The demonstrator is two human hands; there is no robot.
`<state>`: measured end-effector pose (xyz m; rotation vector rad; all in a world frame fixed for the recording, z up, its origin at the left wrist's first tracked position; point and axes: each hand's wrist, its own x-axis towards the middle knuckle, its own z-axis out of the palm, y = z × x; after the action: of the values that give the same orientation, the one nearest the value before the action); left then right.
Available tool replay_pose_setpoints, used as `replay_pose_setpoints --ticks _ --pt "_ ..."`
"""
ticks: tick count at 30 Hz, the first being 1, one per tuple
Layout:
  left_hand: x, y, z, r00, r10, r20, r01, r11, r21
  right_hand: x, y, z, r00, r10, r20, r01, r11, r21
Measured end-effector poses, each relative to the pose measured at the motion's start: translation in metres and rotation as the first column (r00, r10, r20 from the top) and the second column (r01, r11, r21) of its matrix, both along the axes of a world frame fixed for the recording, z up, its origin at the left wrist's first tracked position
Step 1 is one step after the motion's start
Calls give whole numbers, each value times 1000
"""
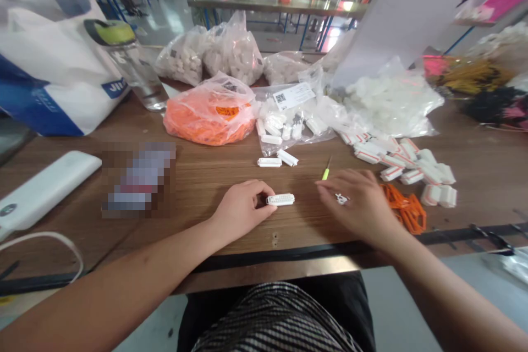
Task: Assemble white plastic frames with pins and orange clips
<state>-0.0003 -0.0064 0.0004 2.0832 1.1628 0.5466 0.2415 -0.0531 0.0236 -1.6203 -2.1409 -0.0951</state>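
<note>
Between thumb and fingers, my left hand [243, 204] grips one end of a white plastic connector housing [281, 199] just above the table. My right hand [358, 203] hovers to its right, slightly blurred, over a few tiny white pieces [340, 198]; whether its fingertips hold anything is hidden. Beyond that hand lies a small screwdriver-like tool [326, 170] with a yellow-green handle and thin metal tip. Two more white housings, one straight [269, 162] and one slanted [287, 158], rest farther back.
White housings with orange strips [396, 159] are piled at right, beside loose orange parts [406, 209]. Behind stand an orange-filled bag [210, 113] and a labelled bag of white parts [295, 115]. A water bottle [136, 69], a white power bank [49, 190] and a blurred-out item [138, 179] occupy the left.
</note>
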Motion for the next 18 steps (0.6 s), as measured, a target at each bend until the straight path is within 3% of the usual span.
replay_pose_setpoints --ticks 1,3,5,8,11,16,18 --pt "0 0 0 1000 -6 -4 6 1000 5 17 -2 1 992 -123 26 125 987 -99" --pt "-1 1 -1 1000 -16 -12 17 1000 20 49 -7 3 951 -301 70 307 900 -311" --pt "-1 1 -1 1000 -23 -17 23 999 37 72 -12 2 936 -350 34 327 833 -447" --pt "-1 1 -1 1000 -23 -18 24 999 48 85 -17 1 942 -335 -23 281 823 -493" --pt "-1 2 -1 1000 -22 -13 23 999 47 84 -14 -2 941 -332 64 317 802 -506" --pt "-2 3 -1 999 -35 -8 35 998 57 87 -8 -7 888 -459 27 368 674 -640" --pt "-2 2 -1 999 -35 -11 35 998 60 89 -8 -5 869 -494 -5 370 658 -656"
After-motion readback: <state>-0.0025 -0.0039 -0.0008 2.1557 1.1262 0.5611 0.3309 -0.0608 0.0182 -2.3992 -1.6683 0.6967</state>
